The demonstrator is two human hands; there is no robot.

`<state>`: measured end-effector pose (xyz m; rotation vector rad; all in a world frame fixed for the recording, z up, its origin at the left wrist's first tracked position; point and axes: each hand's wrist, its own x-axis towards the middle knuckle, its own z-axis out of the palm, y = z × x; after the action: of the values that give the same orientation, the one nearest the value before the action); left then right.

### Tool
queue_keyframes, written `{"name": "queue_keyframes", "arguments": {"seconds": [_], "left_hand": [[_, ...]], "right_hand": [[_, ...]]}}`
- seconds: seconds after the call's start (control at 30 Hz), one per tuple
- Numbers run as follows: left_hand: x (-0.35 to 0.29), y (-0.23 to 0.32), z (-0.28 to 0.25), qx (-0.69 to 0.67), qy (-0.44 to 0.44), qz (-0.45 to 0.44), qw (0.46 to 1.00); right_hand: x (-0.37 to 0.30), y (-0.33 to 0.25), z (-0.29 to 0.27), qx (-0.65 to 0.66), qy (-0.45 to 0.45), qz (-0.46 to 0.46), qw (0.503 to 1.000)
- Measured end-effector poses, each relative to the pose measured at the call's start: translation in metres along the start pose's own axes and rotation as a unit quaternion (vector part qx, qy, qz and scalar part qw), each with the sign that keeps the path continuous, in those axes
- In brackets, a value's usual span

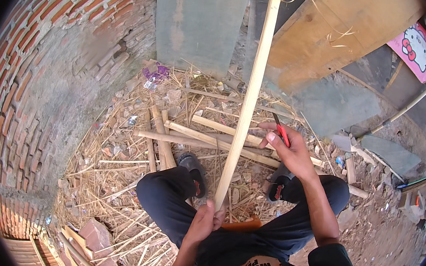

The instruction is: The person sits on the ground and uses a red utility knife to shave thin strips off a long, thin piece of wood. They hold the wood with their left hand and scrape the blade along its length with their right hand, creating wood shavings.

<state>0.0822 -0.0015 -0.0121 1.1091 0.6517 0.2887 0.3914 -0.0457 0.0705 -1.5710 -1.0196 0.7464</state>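
A long pale strip of bamboo or wood [250, 103] rises from my lap toward the top of the head view. My left hand [204, 221] is closed around its lower end. A thin curled shaving hangs at its far tip. To the right of the strip, my right hand [296, 151] grips a red utility knife [282, 131], its dark blade pointing up and away. The knife is apart from the strip. Beyond my knees, several cut lengths of wood [200, 134] lie crossed on the ground between and past my feet.
Shavings and straw-like scraps [111, 174] cover the rubble ground. A brick wall [30, 64] stands on the left. Grey panels [200, 24] and a brown board [335, 32] lean at the back. An orange thing [243, 223] shows between my legs. A pale pipe [410, 103] slants at right.
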Motion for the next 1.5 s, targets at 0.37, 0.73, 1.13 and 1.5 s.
{"name": "queue_keyframes", "arguments": {"seconds": [0.37, 0.73, 1.13, 1.5], "left_hand": [[0.023, 0.032, 0.034, 0.329, 0.169, 0.169, 0.913], [0.025, 0.045, 0.038, 0.314, 0.217, 0.201, 0.902], [0.035, 0.044, 0.042, 0.328, 0.246, 0.281, 0.868], [0.030, 0.052, 0.042, 0.326, 0.263, 0.248, 0.873]], "right_hand": [[-0.004, -0.014, 0.044, 0.067, 0.071, -0.002, 0.995], [-0.025, 0.013, 0.030, -0.050, 0.110, -0.153, 0.981], [-0.070, 0.024, 0.060, -0.257, 0.014, -0.289, 0.922], [-0.073, 0.004, 0.062, -0.303, 0.024, -0.277, 0.912]]}}
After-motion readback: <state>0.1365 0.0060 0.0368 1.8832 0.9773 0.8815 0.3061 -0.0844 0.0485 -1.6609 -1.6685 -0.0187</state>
